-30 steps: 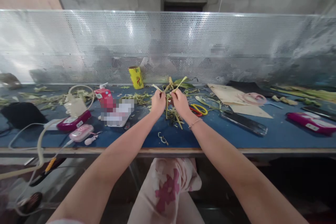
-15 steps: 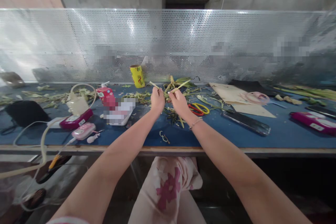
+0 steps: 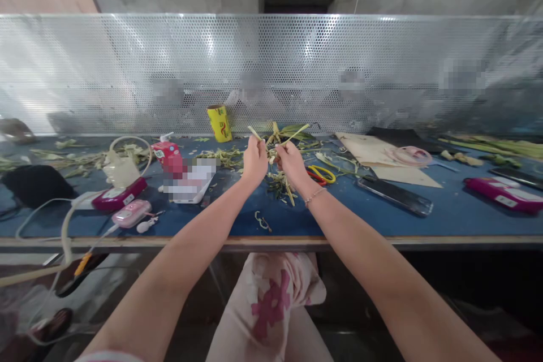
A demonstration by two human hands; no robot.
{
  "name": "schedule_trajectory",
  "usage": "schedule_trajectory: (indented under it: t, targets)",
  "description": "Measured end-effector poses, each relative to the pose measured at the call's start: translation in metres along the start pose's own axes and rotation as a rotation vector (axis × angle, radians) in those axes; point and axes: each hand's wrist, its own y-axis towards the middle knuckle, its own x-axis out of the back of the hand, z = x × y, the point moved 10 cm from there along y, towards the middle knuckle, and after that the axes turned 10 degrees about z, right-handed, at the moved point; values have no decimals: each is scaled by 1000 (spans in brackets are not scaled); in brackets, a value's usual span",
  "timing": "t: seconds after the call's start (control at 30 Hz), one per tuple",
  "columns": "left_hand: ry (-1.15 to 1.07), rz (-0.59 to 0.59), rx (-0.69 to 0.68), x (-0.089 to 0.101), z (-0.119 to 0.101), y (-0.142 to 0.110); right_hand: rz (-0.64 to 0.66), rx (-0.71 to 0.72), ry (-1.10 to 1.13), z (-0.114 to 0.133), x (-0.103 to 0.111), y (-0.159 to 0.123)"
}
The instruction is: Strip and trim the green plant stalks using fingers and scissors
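My left hand [image 3: 255,159] is closed on a short pale green stalk [image 3: 253,132] that pokes up above the fingers. A longer green strip, like a leaf or stalk [image 3: 299,133], slants up to the right out of my right hand [image 3: 291,163], which is pinched shut on it. Both hands are close together over the blue table, fingertips nearly touching. What lies between the fingertips is too small to make out. Behind and below them is a loose heap of cut leaves and stems [image 3: 280,185]. Scissors with yellow and red handles [image 3: 324,175] lie beside my right hand.
A yellow can [image 3: 219,123], a red carton [image 3: 167,154] and a white device [image 3: 193,182] stand left. To the right are a dark phone [image 3: 396,196], brown cardboard [image 3: 367,150] and a purple box [image 3: 504,195]. A perforated metal screen [image 3: 288,68] closes the back.
My hands have tilted slightly, and the stalk in the left one points up more steeply. The whole view has shifted a little, with things sliding left.
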Motion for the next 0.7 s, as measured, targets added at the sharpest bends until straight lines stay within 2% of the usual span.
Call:
schedule_trajectory:
  t: [0.1, 0.3, 0.47, 0.7]
  targets:
    - [-3, -96, 41, 12, 13, 5, -11, -51, 81, 3, -2, -2]
    - [9, -201, 98, 25, 35, 12, 51, -19, 103, 14, -13, -6]
    - [-52, -135, 79, 18, 32, 12, -1, -34, 60, 5, -3, -5]
    - [-56, -41, 36, 7, 12, 6, -48, -47, 83, -6, 7, -1]
